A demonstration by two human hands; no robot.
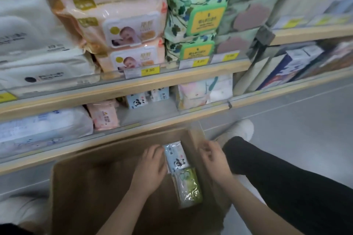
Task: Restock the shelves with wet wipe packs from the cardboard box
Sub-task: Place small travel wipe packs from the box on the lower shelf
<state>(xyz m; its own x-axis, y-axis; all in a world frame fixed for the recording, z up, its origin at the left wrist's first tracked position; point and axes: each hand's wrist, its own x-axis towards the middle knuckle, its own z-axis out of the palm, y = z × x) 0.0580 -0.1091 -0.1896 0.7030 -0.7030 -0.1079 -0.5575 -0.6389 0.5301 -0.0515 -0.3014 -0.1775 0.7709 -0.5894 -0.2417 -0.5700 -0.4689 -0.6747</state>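
A brown cardboard box (91, 183) stands on the floor in front of the shelves. Inside it, by the right wall, lie a light-blue panda wet wipe pack (176, 156) and below it a green wet wipe pack (189, 187). My left hand (150, 168) reaches into the box and grips the left edge of the panda pack. My right hand (214, 160) hovers over the box's right wall with fingers curled, holding nothing that I can see. Matching panda packs (136, 101) stand on the lower shelf (114, 129).
The upper shelf (133, 86) holds white, peach baby-photo (122, 30) and green leaf-print packs (193, 15). The lower shelf carries a pink pack (104, 117) and pastel packs (200, 93). My black-clad leg (277, 177) and a white shoe (238, 129) are right of the box.
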